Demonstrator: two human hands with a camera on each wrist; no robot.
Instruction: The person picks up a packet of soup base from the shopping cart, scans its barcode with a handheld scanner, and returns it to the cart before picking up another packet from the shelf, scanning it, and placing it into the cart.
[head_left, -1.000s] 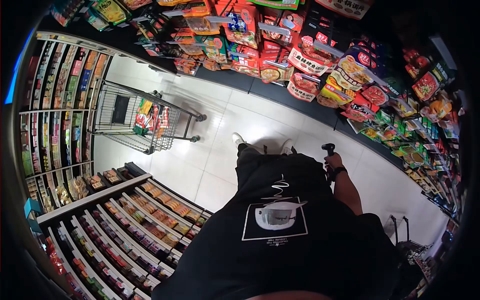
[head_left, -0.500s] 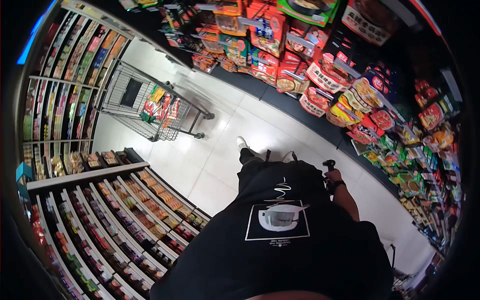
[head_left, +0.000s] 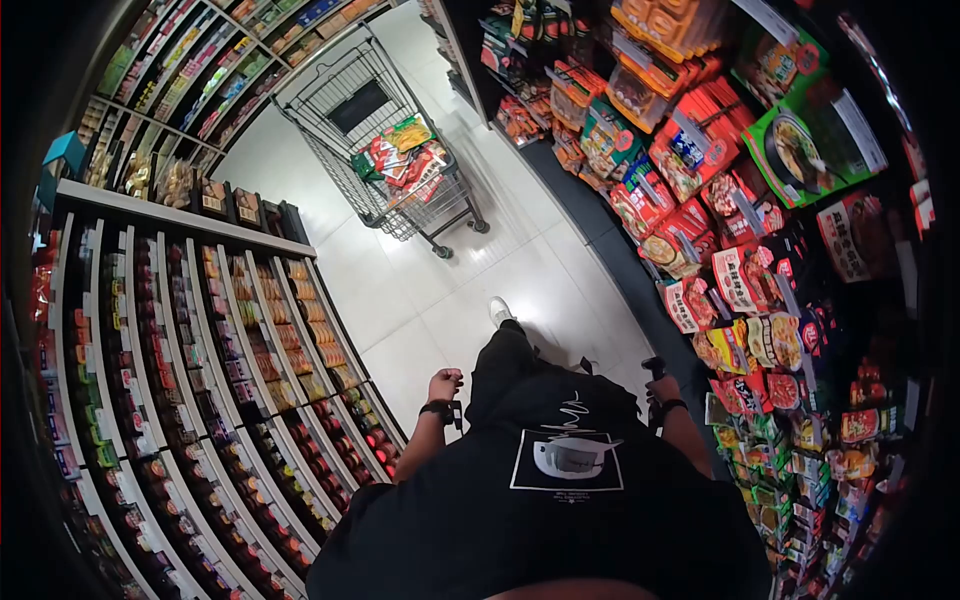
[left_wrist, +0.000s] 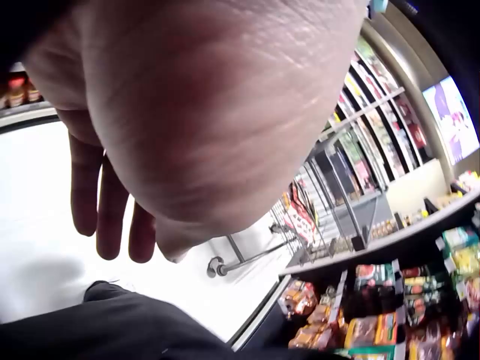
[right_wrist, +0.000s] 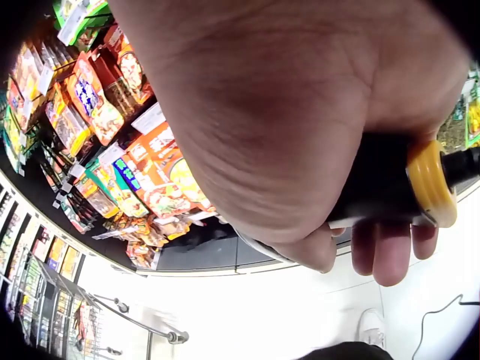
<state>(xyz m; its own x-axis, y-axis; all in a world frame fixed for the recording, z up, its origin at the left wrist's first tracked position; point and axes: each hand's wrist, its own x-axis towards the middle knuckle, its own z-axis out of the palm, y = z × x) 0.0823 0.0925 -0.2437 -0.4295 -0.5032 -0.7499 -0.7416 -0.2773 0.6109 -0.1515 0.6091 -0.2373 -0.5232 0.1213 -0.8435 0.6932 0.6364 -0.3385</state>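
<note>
My left hand (head_left: 446, 384) hangs at my left side with its fingers loosely bent and nothing in them. In the left wrist view, the fingers (left_wrist: 110, 217) dangle over the pale floor. At my right side my right hand (head_left: 662, 388) grips a black handle-shaped device (head_left: 654, 366). The right wrist view shows this device's yellow ring (right_wrist: 432, 184) beyond the palm and fingertips curled beneath it. Ahead of me, out of reach of both hands, stands a wire shopping cart (head_left: 318, 130) with several colourful packets (head_left: 402, 158) inside.
Hanging seasoning pouches (head_left: 745, 280) line a rack on the right. On the left runs a sloped shelf (head_left: 200, 330) of packaged goods. Tall shelves (head_left: 190, 80) stand behind the cart. Pale tiled floor (head_left: 560, 270) lies between, with my shoe (head_left: 500, 312) stepping on it.
My view has turned left, so the cart now appears more nearly ahead and the pouch rack further right. My left hand has come into view; my right hand keeps the black device.
</note>
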